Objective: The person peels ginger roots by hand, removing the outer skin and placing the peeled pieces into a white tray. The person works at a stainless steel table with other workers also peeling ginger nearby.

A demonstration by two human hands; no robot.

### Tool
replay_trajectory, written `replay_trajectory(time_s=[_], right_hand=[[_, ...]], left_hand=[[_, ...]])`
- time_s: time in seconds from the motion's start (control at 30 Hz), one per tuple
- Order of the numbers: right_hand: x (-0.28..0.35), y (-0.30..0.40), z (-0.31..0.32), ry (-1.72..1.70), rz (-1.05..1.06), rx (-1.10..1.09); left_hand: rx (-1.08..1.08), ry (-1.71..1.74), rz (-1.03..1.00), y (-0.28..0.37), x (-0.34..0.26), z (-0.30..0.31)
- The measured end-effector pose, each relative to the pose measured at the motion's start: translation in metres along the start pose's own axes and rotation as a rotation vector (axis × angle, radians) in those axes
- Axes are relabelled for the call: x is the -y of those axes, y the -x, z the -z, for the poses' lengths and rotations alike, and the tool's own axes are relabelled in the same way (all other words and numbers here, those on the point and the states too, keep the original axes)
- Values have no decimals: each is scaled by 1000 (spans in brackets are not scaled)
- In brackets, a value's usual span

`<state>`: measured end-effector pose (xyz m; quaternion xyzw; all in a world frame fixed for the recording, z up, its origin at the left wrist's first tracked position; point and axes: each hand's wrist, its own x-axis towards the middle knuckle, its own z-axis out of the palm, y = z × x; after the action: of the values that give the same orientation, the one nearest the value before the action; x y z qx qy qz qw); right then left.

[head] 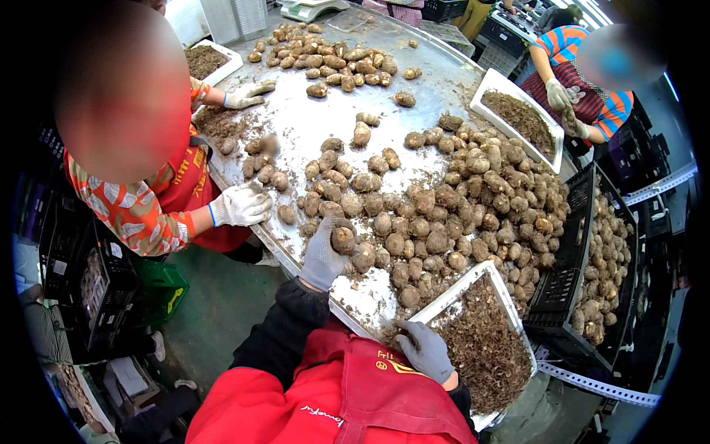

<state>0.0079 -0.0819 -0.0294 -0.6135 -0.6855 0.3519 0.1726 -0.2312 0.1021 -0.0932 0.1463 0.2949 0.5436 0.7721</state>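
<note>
My left hand (324,252), in a grey knit glove, holds a brown, hairy taro corm (343,240) between thumb and fingers, over the near edge of the metal table (288,258). Gloved in grey too, my right hand (426,351) rests by the table edge, against the near left side of a white foam box (530,355) of brown peelings (480,344). Its fingers are slightly curled; whether anything small lies under them is hidden. A large heap of taro corms (471,205) covers the table beyond and between my hands.
A co-worker in white gloves stands at the left, both hands at the table (241,205). Another person stands at the far right by a second foam box (488,83). A black crate (560,283) of taro abuts the heap at right. More corms (344,61) lie at the far end.
</note>
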Motion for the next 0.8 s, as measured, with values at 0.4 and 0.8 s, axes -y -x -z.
replay_trajectory(time_s=[0.4,0.8], right_hand=[[2,2,-3,-36,30,-35],[3,-7,28,-155,16,-293]], left_hand=[[-106,-1206,-585,16,8,-7],[-39,220,234,-12,7,-69]])
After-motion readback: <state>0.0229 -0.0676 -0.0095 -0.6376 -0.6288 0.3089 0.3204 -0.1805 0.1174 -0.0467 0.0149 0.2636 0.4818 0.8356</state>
